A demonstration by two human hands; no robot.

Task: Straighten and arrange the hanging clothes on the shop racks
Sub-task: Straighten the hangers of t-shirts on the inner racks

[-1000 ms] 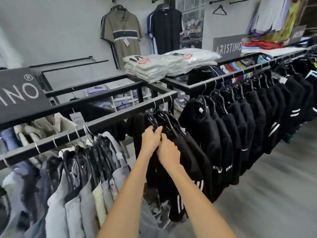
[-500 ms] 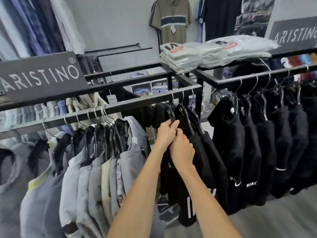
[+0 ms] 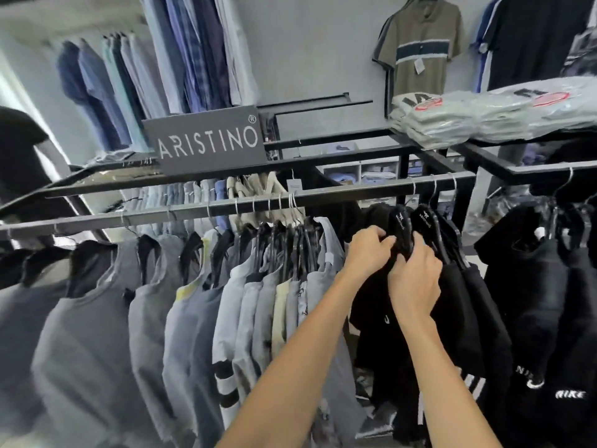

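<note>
A black metal rack rail [image 3: 355, 190] runs across the view. Grey and pale blue garments [image 3: 245, 295] hang bunched on black hangers at its middle and left. Black garments [image 3: 465, 302] hang at its right end, on black hangers [image 3: 423, 221] with white lettering. My left hand [image 3: 368, 250] grips the top of a black garment just left of those hangers. My right hand [image 3: 415, 281] grips the same black fabric right beside it, fingers curled into the cloth. The two hands touch.
A grey ARISTINO sign [image 3: 206, 140] stands on the rack top. Folded bagged shirts [image 3: 484, 118] lie stacked on the upper right frame. More black Nike garments [image 3: 555, 302] hang on the right-hand rack. Shirts [image 3: 181, 53] and a khaki polo [image 3: 420, 46] hang on the wall.
My view has swung left, so the rack and sign have slid right in frame. Both hands stay clasped on the black garment at the rail's right end.
</note>
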